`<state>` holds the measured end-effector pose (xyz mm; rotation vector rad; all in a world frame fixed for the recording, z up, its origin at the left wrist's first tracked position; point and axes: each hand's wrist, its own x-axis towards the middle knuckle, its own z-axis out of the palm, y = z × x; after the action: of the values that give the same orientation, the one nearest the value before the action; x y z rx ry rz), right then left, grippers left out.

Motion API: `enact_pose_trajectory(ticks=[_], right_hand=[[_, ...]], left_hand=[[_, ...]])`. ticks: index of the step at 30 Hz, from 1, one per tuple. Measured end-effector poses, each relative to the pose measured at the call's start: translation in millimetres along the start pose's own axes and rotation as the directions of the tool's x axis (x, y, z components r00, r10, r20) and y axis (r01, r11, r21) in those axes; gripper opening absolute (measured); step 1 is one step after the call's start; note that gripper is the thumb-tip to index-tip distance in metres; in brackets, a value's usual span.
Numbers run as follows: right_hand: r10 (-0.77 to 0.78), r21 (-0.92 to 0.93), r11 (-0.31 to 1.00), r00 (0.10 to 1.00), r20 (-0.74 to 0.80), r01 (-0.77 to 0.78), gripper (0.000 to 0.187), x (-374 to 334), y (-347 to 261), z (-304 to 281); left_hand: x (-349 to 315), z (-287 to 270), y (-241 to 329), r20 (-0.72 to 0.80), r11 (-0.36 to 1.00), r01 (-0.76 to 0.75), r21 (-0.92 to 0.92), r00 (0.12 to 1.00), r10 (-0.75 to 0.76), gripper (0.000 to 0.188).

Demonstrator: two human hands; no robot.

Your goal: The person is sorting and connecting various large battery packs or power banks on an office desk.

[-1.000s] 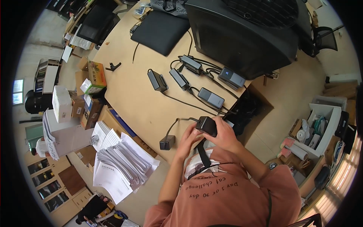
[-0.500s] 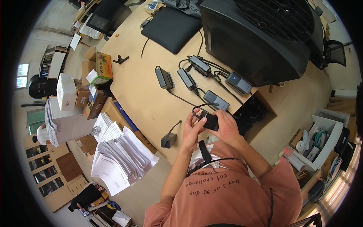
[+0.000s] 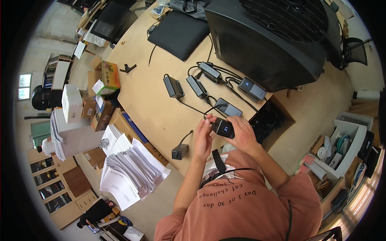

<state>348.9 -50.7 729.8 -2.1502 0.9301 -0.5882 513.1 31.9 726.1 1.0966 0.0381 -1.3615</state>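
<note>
In my right hand (image 3: 244, 135) is a small black power bank (image 3: 223, 127), its fingers closed around the far side and edge. A small round display glows on the face turned up toward me. My left hand (image 3: 203, 138) pinches a black cable (image 3: 210, 109) by its end, right against the power bank's left edge; whether the plug is fully in is hidden by the fingers. Just beyond my hands lies a grey power bank (image 3: 229, 107) with a glossy dark panel. Left of my left hand, a dark grey block (image 3: 179, 151) with a short cord stands on the table.
On the wooden table (image 3: 140, 92) are several grey power banks with cables, including one with a lit screen (image 3: 251, 89). A large black monitor (image 3: 265, 52) stands at the far right, near a black laptop (image 3: 179, 34). Stacked papers (image 3: 130, 172) and boxes (image 3: 108, 78) sit to the left.
The power bank's face has tilted up and its display now shows lit. My left thumb has moved off its face to the cable end.
</note>
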Motion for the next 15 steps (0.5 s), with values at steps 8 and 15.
enact_pose_trajectory(ticks=[8,15], right_hand=[[0.063,-0.038,0.997,0.998,0.004,-0.063,0.064,-3,38,-45],[0.093,-0.305,0.940,0.974,-0.206,-0.154,0.070,46,98,-57]], left_hand=[[30,-5,40,-0.068,0.949,-0.315,0.024,0.946,0.316,0.026],[93,33,48,-0.057,0.922,-0.253,0.292,0.958,0.281,0.033]])
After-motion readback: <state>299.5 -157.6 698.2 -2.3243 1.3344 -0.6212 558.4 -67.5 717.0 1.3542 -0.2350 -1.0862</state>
